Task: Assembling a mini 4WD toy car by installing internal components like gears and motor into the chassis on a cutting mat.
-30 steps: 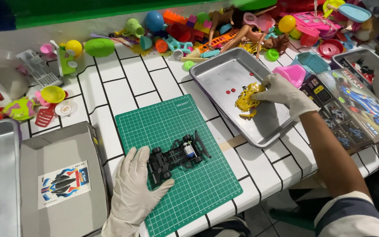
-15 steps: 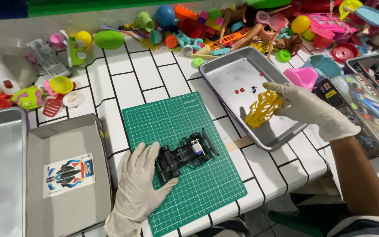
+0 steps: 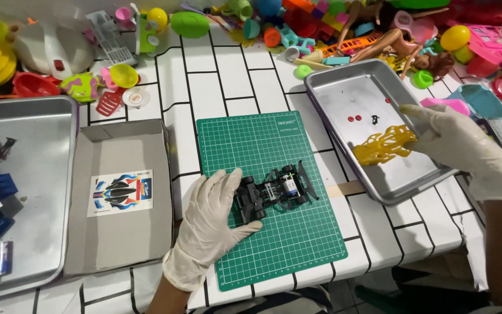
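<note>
Left white-gloved hand (image 3: 213, 218): flat, palm down, fingers spread. Right white-gloved hand (image 3: 454, 142): raised, fingers pinched closed, forearm bare.

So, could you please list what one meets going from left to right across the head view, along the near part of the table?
Metal tray → open cardboard box → left hand → toy car frame → yellow car shell → right hand.
</note>
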